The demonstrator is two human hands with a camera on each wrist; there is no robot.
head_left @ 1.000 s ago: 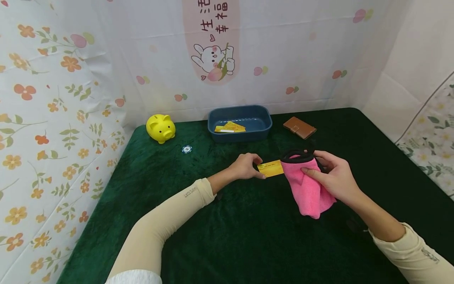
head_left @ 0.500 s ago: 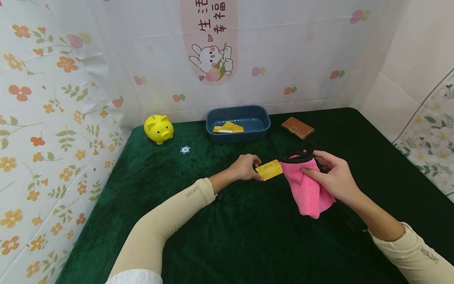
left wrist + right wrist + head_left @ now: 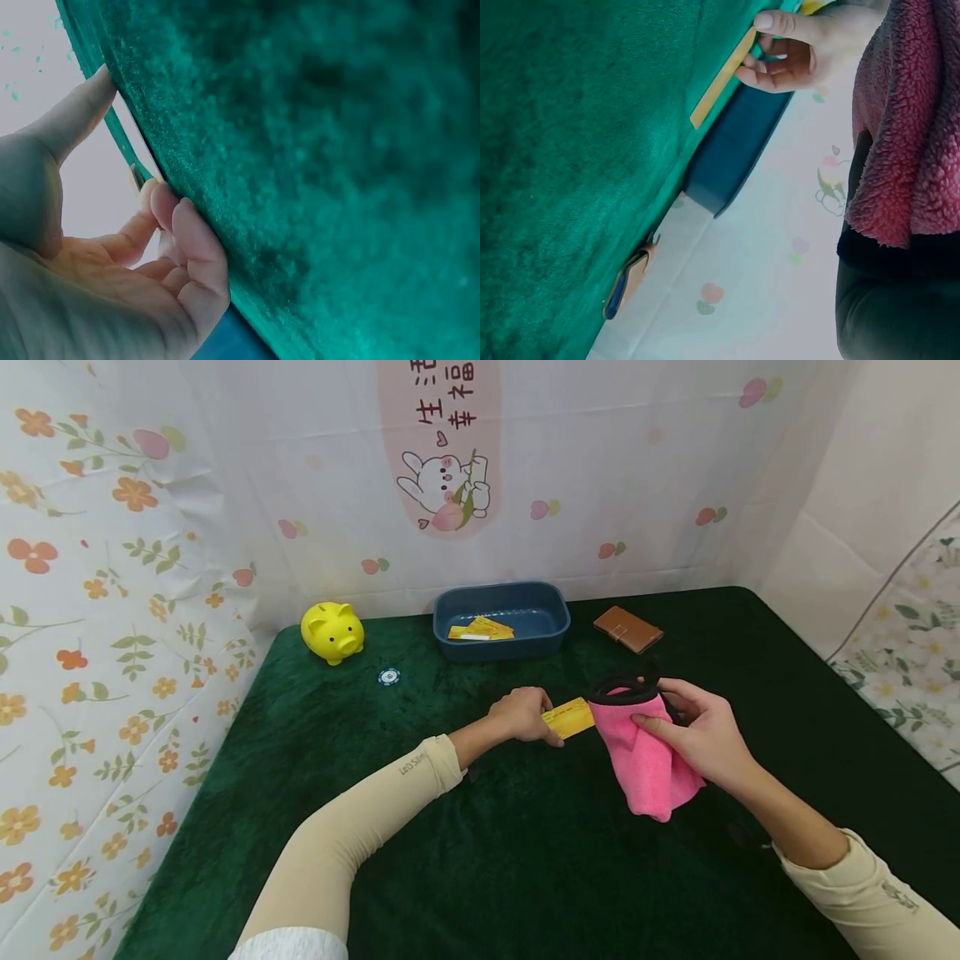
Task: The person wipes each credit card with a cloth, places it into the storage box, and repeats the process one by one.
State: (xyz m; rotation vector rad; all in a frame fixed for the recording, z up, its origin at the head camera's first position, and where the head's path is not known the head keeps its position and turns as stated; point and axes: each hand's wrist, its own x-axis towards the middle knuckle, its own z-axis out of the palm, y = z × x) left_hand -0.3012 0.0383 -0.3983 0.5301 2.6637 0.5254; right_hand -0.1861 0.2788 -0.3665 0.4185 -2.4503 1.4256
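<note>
A yellow bank card [image 3: 570, 718] is pinched between the thumb and fingers of my left hand [image 3: 522, 714], over the middle of the table. Its free end is beside the black-rimmed mouth of a pink fluffy pouch [image 3: 641, 760]. My right hand [image 3: 708, 735] grips that pouch by its upper right side, thumb in front and other fingers behind, partly hidden. In the right wrist view the card [image 3: 721, 81] appears as a narrow strip, apart from the pouch [image 3: 904, 127]. The left wrist view has the left hand's [image 3: 127, 255] fingertips on the card's thin edge.
A blue bin [image 3: 502, 648] with several yellow cards [image 3: 483, 628] stands by the back wall. Right of it lies a brown wallet [image 3: 628, 629]. A yellow piggy bank [image 3: 332, 633] and a poker chip [image 3: 389, 677] are at the left on the green cloth [image 3: 480, 860].
The card has tilted, its right end now higher than its left. My left hand has shifted only slightly. My right hand keeps its grip on the pouch, and the head view has turned slightly.
</note>
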